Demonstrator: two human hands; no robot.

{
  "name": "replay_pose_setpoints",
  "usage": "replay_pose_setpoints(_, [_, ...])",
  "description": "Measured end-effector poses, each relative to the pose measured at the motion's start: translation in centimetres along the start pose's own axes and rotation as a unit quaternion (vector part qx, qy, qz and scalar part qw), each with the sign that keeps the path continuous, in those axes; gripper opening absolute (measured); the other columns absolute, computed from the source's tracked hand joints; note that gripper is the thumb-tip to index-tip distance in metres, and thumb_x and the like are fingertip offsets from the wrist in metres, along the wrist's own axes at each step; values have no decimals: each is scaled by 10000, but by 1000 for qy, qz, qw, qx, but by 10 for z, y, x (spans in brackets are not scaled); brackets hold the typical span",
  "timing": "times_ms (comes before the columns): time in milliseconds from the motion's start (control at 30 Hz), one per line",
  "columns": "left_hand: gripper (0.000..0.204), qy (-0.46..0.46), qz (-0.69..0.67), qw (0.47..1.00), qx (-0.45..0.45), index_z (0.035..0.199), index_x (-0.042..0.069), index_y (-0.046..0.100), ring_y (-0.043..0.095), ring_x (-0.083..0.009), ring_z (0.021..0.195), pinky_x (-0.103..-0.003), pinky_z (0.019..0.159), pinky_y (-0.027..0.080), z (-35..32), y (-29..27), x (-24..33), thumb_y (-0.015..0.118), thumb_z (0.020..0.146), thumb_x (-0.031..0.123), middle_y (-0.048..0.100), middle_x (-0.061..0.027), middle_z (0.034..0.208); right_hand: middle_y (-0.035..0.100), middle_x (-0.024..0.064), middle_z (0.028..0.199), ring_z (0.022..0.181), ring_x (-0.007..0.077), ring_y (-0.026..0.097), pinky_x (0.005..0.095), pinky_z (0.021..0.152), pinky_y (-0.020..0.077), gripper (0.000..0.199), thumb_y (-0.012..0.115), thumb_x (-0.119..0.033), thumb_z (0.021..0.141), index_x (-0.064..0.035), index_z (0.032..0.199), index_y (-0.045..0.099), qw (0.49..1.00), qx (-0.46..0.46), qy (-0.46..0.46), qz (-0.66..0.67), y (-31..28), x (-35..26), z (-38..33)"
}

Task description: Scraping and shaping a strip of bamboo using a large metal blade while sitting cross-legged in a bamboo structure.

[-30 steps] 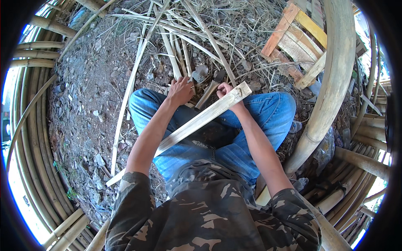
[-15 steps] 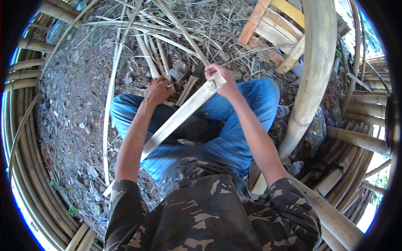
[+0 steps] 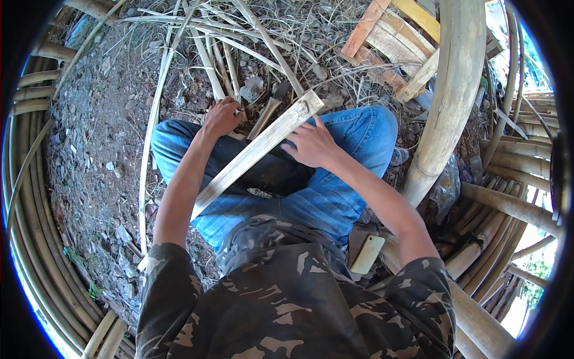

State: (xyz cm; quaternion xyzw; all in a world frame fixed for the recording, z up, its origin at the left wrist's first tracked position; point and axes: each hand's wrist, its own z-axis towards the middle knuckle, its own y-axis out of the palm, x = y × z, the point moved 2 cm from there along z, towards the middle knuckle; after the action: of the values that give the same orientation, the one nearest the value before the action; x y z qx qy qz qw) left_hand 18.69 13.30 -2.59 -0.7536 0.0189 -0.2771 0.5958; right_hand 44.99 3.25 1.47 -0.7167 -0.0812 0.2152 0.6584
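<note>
A pale split bamboo slat (image 3: 257,154) lies slantwise across my lap, its far end with a dark node mark raised toward the upper right. My right hand (image 3: 314,145) is just beside the slat near that end, fingers apart and fingertips partly behind its edge; it is not wrapped round it. My left hand (image 3: 222,117) is closed beyond my left knee, at the near ends of some narrow bamboo strips (image 3: 208,67). What its fingers hold, if anything, is too small to make out. Between the hands lies a wooden-handled tool (image 3: 265,118) with a dark end.
Long thin strips (image 3: 156,113) lie on the stony soil at left. A thick bamboo pole (image 3: 445,110) rises at right, beside a wooden crate-like frame (image 3: 397,51). A phone (image 3: 368,254) rests by my right hip. Bamboo railings (image 3: 51,227) surround the spot.
My right hand has come back from the slat's far end toward me, and its fingers have spread. The slat has shifted slightly. My left hand stays closed in nearly the same place.
</note>
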Motion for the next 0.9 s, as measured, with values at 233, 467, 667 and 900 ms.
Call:
replay_pose_setpoints(233, [240,-12,-19,1000,15,969,55,673,570,-320,1094,-428,928,450,-8,-1,-6,604,851,252,602,-131,1127,552,126,1305,1263,323,469,658,1083,183,427,394,-429,972,-155,1183,644,985,-63,154,-49,-11,-6,24])
replay_pose_setpoints(467, [287,-10,-3,1000,-19,1023,78,669,555,-312,1121,-442,920,452,-3,0,-8,585,859,299,594,-111,1142,677,173,974,990,355,620,490,900,441,232,561,-267,862,-86,930,690,995,73,-15,59,8,-34,43])
replay_pose_setpoints(667, [290,-14,3,1000,-24,1037,86,666,562,-311,1112,-448,903,458,-5,0,-4,579,864,303,592,-111,1140,634,125,1184,1176,310,545,656,996,294,413,541,-390,894,-116,1196,607,990,-120,-29,75,40,-8,49])
replay_pose_setpoints(900, [285,-25,12,998,-57,1035,96,666,566,-302,1107,-457,879,463,-4,-2,-3,584,871,315,596,-105,1121,682,118,1016,1004,323,623,586,891,404,227,643,-302,835,-123,960,705,987,56,-37,146,20,-14,30])
